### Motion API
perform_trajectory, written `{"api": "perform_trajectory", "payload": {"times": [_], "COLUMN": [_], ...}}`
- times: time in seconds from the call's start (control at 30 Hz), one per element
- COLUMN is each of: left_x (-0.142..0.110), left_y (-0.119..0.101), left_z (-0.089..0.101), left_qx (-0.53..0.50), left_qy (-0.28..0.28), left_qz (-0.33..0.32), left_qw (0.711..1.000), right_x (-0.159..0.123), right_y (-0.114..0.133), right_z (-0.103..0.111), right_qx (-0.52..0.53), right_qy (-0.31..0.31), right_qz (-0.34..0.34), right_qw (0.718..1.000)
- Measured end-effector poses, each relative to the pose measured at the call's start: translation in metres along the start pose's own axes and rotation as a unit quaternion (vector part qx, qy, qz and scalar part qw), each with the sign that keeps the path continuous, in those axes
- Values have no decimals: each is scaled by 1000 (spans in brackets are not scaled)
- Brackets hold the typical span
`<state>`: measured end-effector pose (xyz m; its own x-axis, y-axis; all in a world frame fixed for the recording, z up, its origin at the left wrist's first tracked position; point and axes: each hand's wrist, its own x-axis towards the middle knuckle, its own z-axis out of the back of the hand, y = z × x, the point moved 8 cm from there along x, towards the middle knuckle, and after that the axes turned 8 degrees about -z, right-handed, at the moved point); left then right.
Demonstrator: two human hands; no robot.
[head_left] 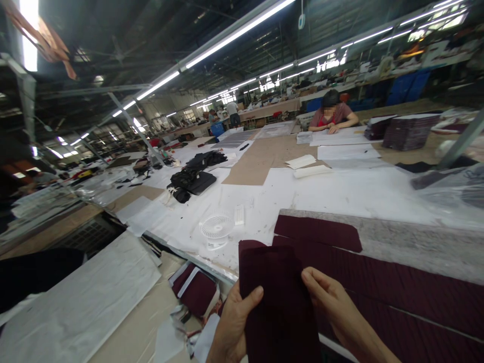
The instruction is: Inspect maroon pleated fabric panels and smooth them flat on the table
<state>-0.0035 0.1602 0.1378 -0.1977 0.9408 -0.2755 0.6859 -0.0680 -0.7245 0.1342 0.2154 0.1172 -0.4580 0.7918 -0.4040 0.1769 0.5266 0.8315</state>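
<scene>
A stack of dark maroon fabric pieces (pixel 276 302) stands upright near the bottom centre, held between both hands. My left hand (pixel 232 325) grips its left edge, thumb across the front. My right hand (pixel 335 302) presses on its right edge with the fingers curled together. Behind the stack, more maroon cut pieces (pixel 397 287) lie in overlapping rows on the table. One separate maroon piece (pixel 317 233) lies flat just beyond them on a grey layer (pixel 416 242).
A small white fan (pixel 217 229) sits on white paper (pixel 340 194) ahead. Black garments (pixel 192 179) are piled further left. More maroon pieces (pixel 196 291) lie lower left. A seated person (pixel 333 117) works at the far end beside dark stacks (pixel 408 130).
</scene>
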Motion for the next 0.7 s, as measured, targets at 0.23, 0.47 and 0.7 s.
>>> {"api": "perform_trajectory", "payload": {"times": [0.23,0.47,0.7], "left_x": [0,0,3], "left_y": [1,3,8], "left_z": [1,3,6], "left_qx": [5,-1,-13], "left_qy": [-4,-7,-15], "left_qz": [-7,-4,2], "left_qw": [1000,1000,1000], "right_x": [8,7,12], "right_y": [4,2,-4], "right_z": [4,8,10], "right_qx": [10,-10,63], "right_qy": [-15,-35,-36], "right_qz": [81,99,55], "right_qw": [997,994,996]}}
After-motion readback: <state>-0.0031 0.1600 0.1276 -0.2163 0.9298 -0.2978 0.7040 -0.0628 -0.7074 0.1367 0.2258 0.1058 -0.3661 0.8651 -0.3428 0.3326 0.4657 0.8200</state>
